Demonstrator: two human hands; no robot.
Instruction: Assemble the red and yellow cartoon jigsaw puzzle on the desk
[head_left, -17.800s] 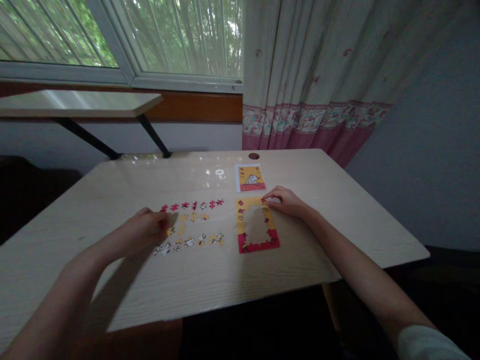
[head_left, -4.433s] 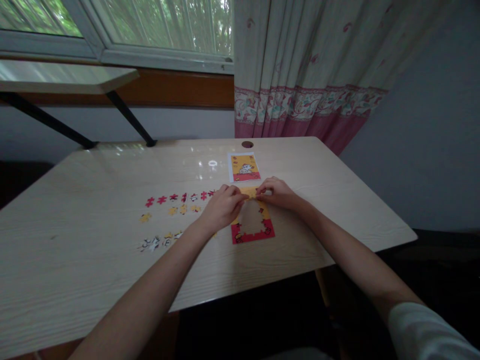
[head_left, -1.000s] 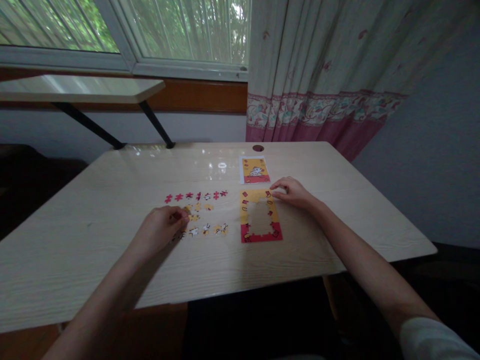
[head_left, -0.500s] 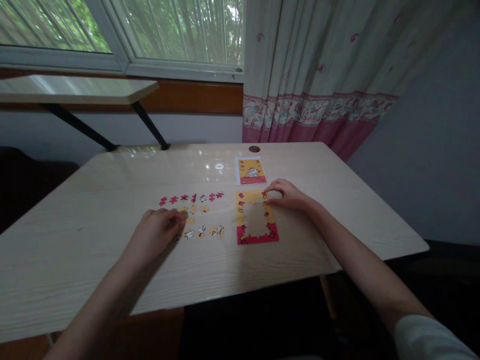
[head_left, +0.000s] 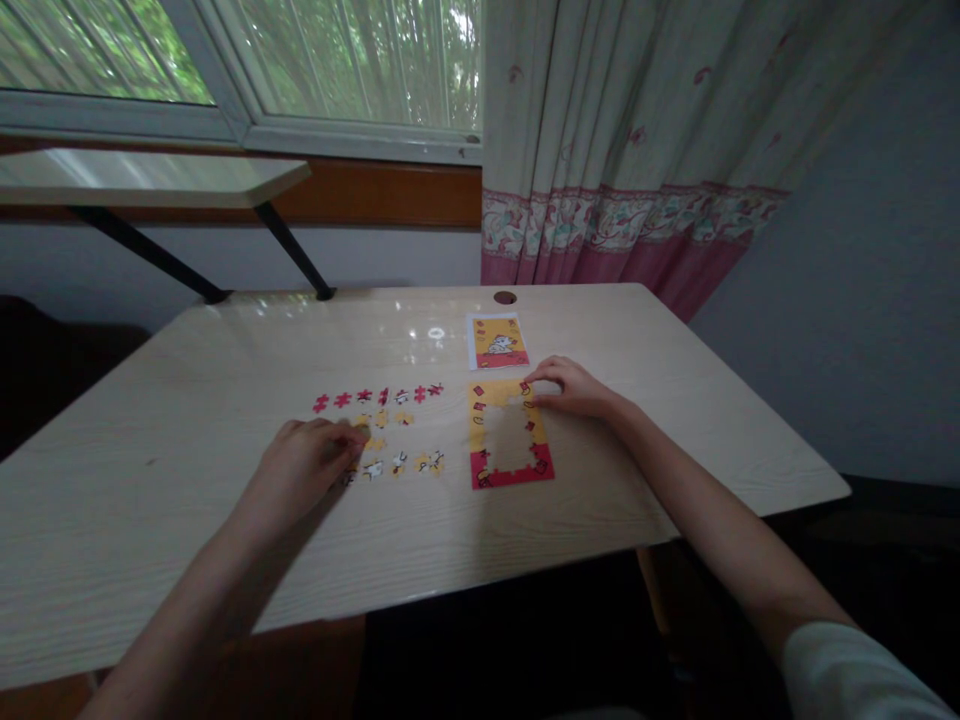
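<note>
My left hand [head_left: 309, 455] is over the loose pieces on the left, thumb and forefinger pinched on a yellow puzzle piece [head_left: 363, 431]. Around it lie several more: a row of red and mixed pieces [head_left: 343, 400] behind, yellow ones [head_left: 403, 418] in the middle, and white patterned ones [head_left: 373, 468] in front. To the right is a yellow and red puzzle frame [head_left: 512, 478], its border joined and its middle bare table. At the frame's upper right corner, my right hand [head_left: 571, 388] holds the edge with thumb and forefinger.
Behind the frame lies a picture card [head_left: 499, 342] of a white animal on yellow and red. Everything rests on a pale wooden table [head_left: 420, 540] with a round cable hole [head_left: 505, 298]. A raised shelf [head_left: 157, 180] stands at the back left; a curtain [head_left: 585, 220] hangs behind.
The whole view has shifted slightly. My left hand stays pinched at the yellow pieces, and my right hand stays at the frame's corner.
</note>
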